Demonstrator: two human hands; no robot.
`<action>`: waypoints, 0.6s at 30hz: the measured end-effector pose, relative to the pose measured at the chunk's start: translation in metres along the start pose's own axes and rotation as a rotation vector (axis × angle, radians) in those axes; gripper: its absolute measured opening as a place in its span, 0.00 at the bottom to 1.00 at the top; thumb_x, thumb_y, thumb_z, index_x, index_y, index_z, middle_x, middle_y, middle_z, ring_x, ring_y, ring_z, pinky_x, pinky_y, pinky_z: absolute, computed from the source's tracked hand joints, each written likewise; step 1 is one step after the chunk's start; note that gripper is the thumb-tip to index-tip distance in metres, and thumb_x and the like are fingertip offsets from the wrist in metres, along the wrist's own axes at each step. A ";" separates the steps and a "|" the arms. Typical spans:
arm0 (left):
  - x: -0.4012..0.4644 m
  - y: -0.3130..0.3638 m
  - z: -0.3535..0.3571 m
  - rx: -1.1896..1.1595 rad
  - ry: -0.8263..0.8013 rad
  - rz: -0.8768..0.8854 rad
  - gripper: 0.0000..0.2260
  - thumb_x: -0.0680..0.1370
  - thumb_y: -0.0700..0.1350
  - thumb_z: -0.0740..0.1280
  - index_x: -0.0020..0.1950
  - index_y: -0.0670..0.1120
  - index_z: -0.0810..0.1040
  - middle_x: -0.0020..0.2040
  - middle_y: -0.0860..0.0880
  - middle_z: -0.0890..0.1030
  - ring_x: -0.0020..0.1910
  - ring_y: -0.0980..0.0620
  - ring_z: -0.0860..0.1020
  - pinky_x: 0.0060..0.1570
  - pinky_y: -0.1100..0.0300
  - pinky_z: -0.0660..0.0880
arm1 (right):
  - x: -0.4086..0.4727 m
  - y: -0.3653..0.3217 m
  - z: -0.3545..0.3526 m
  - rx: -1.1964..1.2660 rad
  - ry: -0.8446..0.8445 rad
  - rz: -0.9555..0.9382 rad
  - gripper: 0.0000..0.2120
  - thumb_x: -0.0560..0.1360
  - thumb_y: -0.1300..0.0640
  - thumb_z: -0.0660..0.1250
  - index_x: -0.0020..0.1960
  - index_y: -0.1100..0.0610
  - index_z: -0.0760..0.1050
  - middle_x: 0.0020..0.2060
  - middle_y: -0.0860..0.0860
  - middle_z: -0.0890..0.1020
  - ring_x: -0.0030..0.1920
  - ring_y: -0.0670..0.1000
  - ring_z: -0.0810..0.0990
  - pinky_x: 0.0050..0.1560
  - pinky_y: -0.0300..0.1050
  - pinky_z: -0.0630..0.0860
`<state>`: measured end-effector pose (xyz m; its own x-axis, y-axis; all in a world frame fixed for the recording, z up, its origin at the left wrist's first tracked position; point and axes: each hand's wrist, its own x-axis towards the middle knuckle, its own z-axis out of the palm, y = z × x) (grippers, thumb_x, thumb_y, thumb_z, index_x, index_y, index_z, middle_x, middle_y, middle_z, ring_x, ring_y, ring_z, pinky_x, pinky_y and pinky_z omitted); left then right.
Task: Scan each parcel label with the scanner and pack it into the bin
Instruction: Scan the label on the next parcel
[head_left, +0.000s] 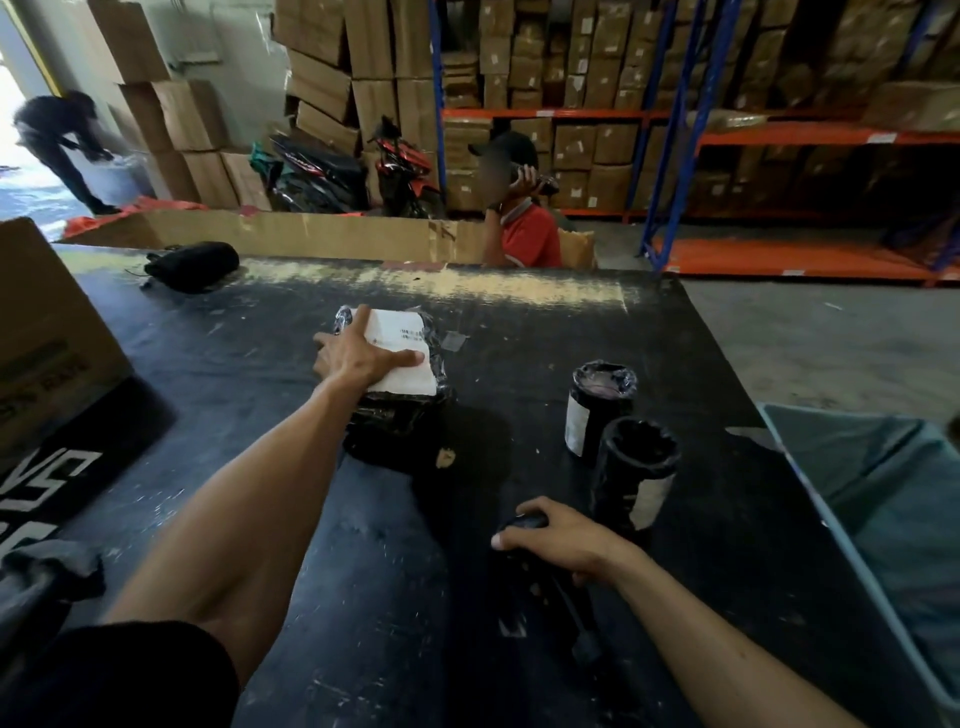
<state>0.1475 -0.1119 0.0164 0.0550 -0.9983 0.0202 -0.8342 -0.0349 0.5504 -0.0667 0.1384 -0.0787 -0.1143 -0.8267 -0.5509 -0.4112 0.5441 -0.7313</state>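
A black-wrapped parcel (405, 421) with a white label (402, 345) lies in the middle of the black table (332, 519). My left hand (358, 353) rests flat on the label with fingers spread. Near the front, my right hand (558, 540) is closed around the black scanner (550, 597), which points toward the parcel. Two upright black cylindrical parcels (600, 400) (636, 467) with white labels stand just beyond my right hand. The blue-grey bin (795, 452) sits at the table's right edge.
A cardboard box (47, 332) stands at the left. A small black pouch (192, 265) lies at the table's far left. Across the table sits a person in a red shirt (524, 234). Another person (62, 140) bends at the far left doorway. Shelving with boxes (675, 130) fills the back.
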 end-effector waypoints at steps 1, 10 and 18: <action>-0.007 0.001 0.001 -0.003 0.024 0.008 0.50 0.58 0.73 0.76 0.76 0.65 0.60 0.68 0.35 0.67 0.62 0.33 0.74 0.61 0.46 0.71 | 0.000 0.002 0.002 0.034 0.016 -0.015 0.41 0.58 0.35 0.79 0.68 0.45 0.73 0.53 0.49 0.86 0.48 0.52 0.87 0.56 0.56 0.85; -0.058 -0.015 0.027 -0.196 0.134 0.073 0.44 0.59 0.69 0.78 0.73 0.72 0.65 0.66 0.43 0.66 0.58 0.35 0.77 0.60 0.49 0.74 | -0.012 -0.038 -0.026 0.391 0.167 -0.251 0.22 0.75 0.42 0.75 0.61 0.52 0.75 0.40 0.55 0.83 0.32 0.52 0.82 0.33 0.49 0.83; -0.086 -0.014 0.036 -0.336 0.194 0.170 0.42 0.60 0.67 0.79 0.70 0.78 0.62 0.62 0.46 0.66 0.54 0.41 0.78 0.57 0.49 0.77 | -0.029 -0.107 -0.054 0.390 0.337 -0.482 0.28 0.73 0.34 0.72 0.63 0.50 0.71 0.41 0.57 0.86 0.29 0.54 0.83 0.27 0.46 0.78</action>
<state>0.1350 -0.0277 -0.0232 0.0611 -0.9600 0.2734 -0.6166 0.1791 0.7666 -0.0686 0.0963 0.0370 -0.3002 -0.9537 -0.0208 -0.1398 0.0655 -0.9880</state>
